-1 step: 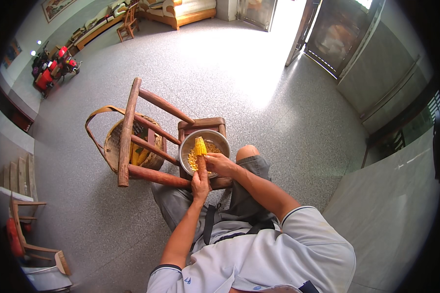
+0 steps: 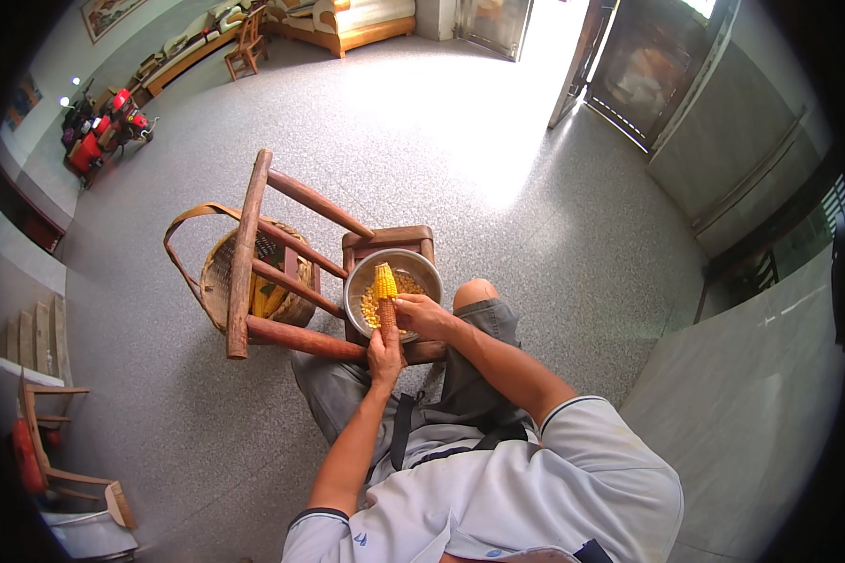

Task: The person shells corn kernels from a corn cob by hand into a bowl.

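My left hand (image 2: 385, 359) is wrapped round the lower end of a corn cob (image 2: 386, 281), which stands tilted up over a metal bowl (image 2: 431, 278). Yellow kernels cover the cob's upper part, while its lower stretch is stripped bare and reddish brown. From the right, my right hand (image 2: 424, 317) presses its closed fingers against the cob where the kernels begin. Loose kernels (image 2: 371, 310) lie in the bowl. Beneath it is the seat of a wooden chair (image 2: 391, 236), close in front of my knees.
A woven basket (image 2: 218, 281) with more corn (image 2: 270, 298) stands left of the chair, partly behind its wooden bars. A red vehicle (image 2: 89, 150), a sofa (image 2: 376, 17) and a small chair (image 2: 247, 42) are farther off. An open door (image 2: 643, 75) is at the far right.
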Action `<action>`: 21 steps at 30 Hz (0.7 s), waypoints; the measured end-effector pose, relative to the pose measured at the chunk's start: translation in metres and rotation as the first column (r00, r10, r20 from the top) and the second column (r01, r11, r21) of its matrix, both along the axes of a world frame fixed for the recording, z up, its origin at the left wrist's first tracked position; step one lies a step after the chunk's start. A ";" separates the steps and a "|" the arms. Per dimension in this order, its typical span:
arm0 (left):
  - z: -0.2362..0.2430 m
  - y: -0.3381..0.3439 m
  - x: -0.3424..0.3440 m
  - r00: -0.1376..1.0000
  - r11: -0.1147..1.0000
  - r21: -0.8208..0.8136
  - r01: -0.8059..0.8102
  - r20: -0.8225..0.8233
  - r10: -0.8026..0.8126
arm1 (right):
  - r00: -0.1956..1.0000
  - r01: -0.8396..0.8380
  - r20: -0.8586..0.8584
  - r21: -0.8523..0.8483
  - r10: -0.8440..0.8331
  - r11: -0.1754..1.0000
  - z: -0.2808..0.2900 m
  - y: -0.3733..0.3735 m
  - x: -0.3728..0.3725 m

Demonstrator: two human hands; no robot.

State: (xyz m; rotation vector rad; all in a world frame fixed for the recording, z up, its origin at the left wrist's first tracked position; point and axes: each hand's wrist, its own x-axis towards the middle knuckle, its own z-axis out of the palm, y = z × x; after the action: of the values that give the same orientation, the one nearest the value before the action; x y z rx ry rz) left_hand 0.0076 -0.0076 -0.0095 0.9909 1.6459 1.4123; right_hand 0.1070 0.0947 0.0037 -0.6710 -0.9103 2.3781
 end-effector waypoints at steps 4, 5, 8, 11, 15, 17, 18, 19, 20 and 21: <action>-0.001 0.003 0.000 0.999 1.000 -0.001 0.012 0.041 -0.012 | 1.000 0.013 0.009 -0.038 -0.013 0.999 0.005 0.002 0.002; 0.003 0.004 0.000 0.990 0.999 -0.024 0.027 0.142 -0.023 | 0.999 0.018 0.028 -0.061 -0.016 0.998 0.010 0.004 0.002; 0.010 0.006 0.003 0.964 0.998 -0.036 0.047 0.263 -0.036 | 0.998 0.043 0.043 -0.121 -0.038 0.992 0.015 0.007 0.003; 0.012 0.006 0.002 0.964 0.998 -0.033 0.055 0.264 -0.044 | 0.999 0.051 0.001 -0.158 -0.051 0.986 0.015 0.007 0.004; 0.008 0.005 0.002 0.998 0.999 -0.051 0.003 0.070 0.001 | 1.000 -0.004 -0.006 -0.116 0.004 0.993 0.023 0.006 0.001; 0.015 0.005 0.006 0.999 0.998 -0.058 0.002 0.049 0.001 | 1.000 0.003 -0.029 -0.111 -0.006 0.994 0.019 0.008 0.004; 0.018 0.005 0.008 1.000 0.998 -0.063 -0.004 0.027 0.006 | 0.999 0.006 -0.051 -0.105 -0.011 0.994 0.017 0.009 0.006; 0.017 0.005 0.007 1.000 0.998 -0.065 -0.006 0.026 0.008 | 0.999 0.004 -0.051 -0.106 -0.010 0.994 0.017 0.008 0.005; 0.017 0.004 0.006 1.000 0.998 -0.061 -0.015 -0.009 0.014 | 0.999 0.002 -0.050 -0.079 -0.006 0.997 0.018 0.007 0.003; 0.016 0.004 0.006 0.999 0.998 -0.057 -0.023 -0.044 0.021 | 0.999 -0.001 -0.049 -0.052 -0.002 0.999 0.019 0.006 0.002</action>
State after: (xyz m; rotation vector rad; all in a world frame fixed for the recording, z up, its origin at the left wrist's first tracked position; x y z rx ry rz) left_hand 0.0133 -0.0036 0.0067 0.9799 1.7247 1.3589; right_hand 0.1094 0.1011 0.0227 -0.6298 -0.8296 2.4142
